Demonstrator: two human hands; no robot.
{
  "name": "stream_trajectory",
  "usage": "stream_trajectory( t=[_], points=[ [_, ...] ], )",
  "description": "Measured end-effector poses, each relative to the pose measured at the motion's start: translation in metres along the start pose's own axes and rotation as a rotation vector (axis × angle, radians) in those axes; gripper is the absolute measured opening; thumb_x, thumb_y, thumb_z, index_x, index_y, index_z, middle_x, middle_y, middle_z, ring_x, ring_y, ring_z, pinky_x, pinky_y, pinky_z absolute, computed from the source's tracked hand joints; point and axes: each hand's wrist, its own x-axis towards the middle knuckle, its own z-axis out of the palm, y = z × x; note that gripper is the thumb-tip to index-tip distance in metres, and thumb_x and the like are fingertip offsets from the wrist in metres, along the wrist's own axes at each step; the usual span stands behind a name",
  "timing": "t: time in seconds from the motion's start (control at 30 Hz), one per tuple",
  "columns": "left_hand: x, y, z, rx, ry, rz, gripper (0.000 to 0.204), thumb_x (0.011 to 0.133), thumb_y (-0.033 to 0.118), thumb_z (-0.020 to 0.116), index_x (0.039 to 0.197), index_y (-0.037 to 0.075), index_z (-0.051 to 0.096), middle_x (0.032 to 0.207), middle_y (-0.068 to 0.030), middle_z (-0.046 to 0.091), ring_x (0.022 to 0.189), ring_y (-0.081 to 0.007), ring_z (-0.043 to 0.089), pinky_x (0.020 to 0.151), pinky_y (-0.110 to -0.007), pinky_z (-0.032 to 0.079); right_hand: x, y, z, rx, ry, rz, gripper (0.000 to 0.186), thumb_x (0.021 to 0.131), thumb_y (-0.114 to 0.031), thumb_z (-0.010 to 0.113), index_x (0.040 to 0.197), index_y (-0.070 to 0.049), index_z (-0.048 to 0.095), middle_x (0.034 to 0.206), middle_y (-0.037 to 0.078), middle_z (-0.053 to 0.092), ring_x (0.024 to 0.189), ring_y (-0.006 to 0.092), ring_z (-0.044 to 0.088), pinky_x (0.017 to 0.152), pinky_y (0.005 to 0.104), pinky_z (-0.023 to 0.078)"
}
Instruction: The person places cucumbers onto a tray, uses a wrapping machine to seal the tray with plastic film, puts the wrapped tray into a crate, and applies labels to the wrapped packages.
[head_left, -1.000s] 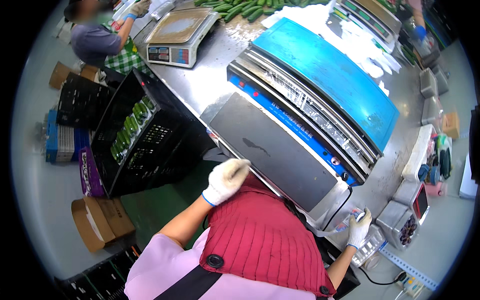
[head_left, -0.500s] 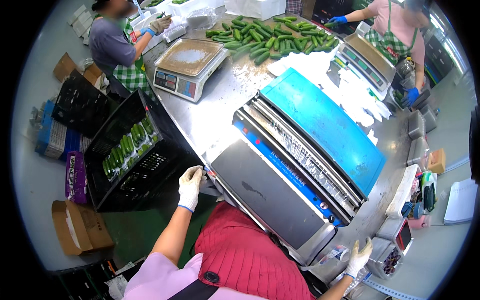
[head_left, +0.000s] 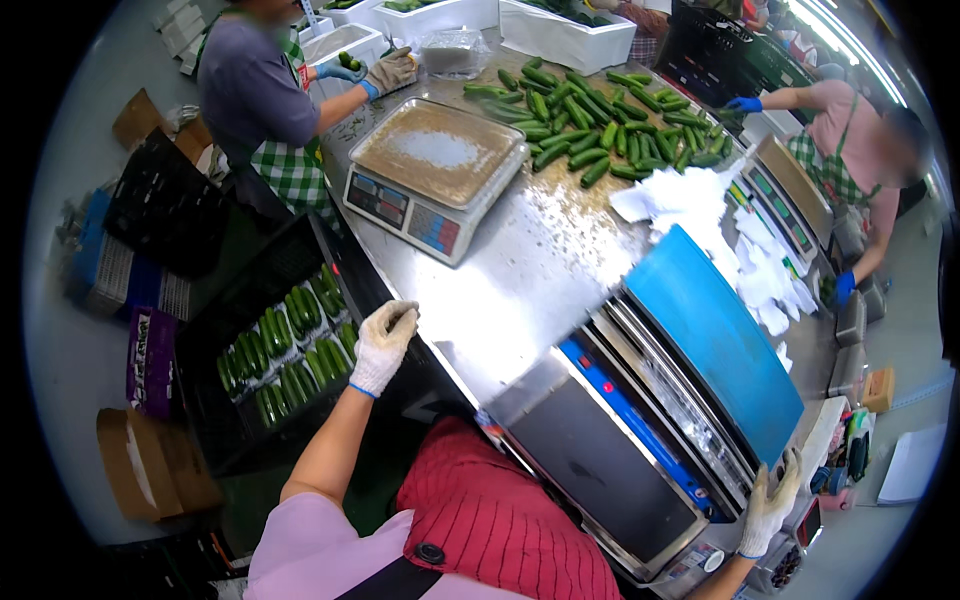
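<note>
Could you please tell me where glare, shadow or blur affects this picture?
Head view: glare whitens the steel table beyond the left hand; same head view: the black cucumber crate sits in shadow, and the pink-sleeved co-worker's head is blurred.

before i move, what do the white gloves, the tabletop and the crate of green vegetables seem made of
Gloves: matte knitted fabric, perhaps cotton; dull, close-fitting surface. Tabletop: smooth metal, probably stainless steel; silvery with bright glare. Crate: likely rigid black plastic; stiff, dark walls, though shadow hides its finish.
</note>
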Motion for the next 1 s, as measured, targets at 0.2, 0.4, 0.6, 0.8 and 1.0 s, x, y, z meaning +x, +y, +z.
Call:
stream_trajectory(
  t=[0.2, 0.4, 0.6, 0.8, 1.0],
  points=[
    [0.139, -0.02, -0.082, 0.143, 0.087, 0.131, 0.018, 0.093, 0.012, 0.063, 0.105, 0.0, 0.067, 0.087, -0.003, 0.067, 0.08, -0.0089, 0.06, 0.074, -0.025, 0.049, 0.082, -0.161, 0.041, -0.033, -0.113, -0.228, 0.044, 0.08, -0.001, 0.069, 0.122, -0.001, 0.056, 0.13, 0.022, 0.054, 0.117, 0.0367, 0.055, 0.098, 0.041, 0.046],
    [0.279, -0.121, -0.162, 0.321, 0.221, 0.099, 0.036, 0.099, 0.029, 0.055, 0.121, 0.002, 0.063, 0.104, -0.0057, 0.065, 0.088, -0.0099, 0.059, 0.075, -0.025, 0.05, 0.167, -0.283, 0.096, -0.025, -0.319, -0.378, 0.039, 0.08, -0.014, 0.071, 0.116, -0.005, 0.059, 0.122, 0.017, 0.059, 0.111, 0.0359, 0.058, 0.094, 0.041, 0.048],
    [0.353, -0.132, -0.177, -0.131, 0.227, -0.138, 0.054, 0.101, 0.043, 0.049, 0.133, -0.001, 0.056, 0.134, -0.0088, 0.057, 0.122, -0.0209, 0.052, 0.105, -0.03, 0.037, 0.256, -0.352, 0.189, 0.051, -0.586, -0.35, 0.039, 0.084, -0.024, 0.067, 0.115, -0.001, 0.062, 0.109, 0.017, 0.065, 0.094, 0.0306, 0.064, 0.083, 0.0374, 0.051],
    [0.409, -0.17, -0.176, -0.686, -0.199, -0.223, 0.062, 0.102, 0.051, 0.041, 0.135, 0.0, 0.05, 0.132, -0.0089, 0.057, 0.123, -0.0218, 0.051, 0.108, -0.034, 0.036, 0.347, -0.362, 0.341, 0.158, -0.578, -0.067, 0.052, 0.082, -0.042, 0.062, 0.11, 0.002, 0.064, 0.106, 0.025, 0.067, 0.099, 0.0382, 0.066, 0.088, 0.041, 0.051],
    [0.417, -0.199, -0.177, -0.673, -0.152, -0.236, 0.063, 0.102, 0.046, 0.044, 0.151, 0.008, 0.03, 0.152, -0.0051, 0.037, 0.138, -0.0203, 0.035, 0.113, -0.034, 0.027, 0.391, -0.349, 0.482, 0.047, -0.343, 0.276, 0.07, 0.078, -0.05, 0.068, 0.124, 0.001, 0.055, 0.106, 0.028, 0.067, 0.101, 0.0379, 0.066, 0.091, 0.0432, 0.049]
  ],
)
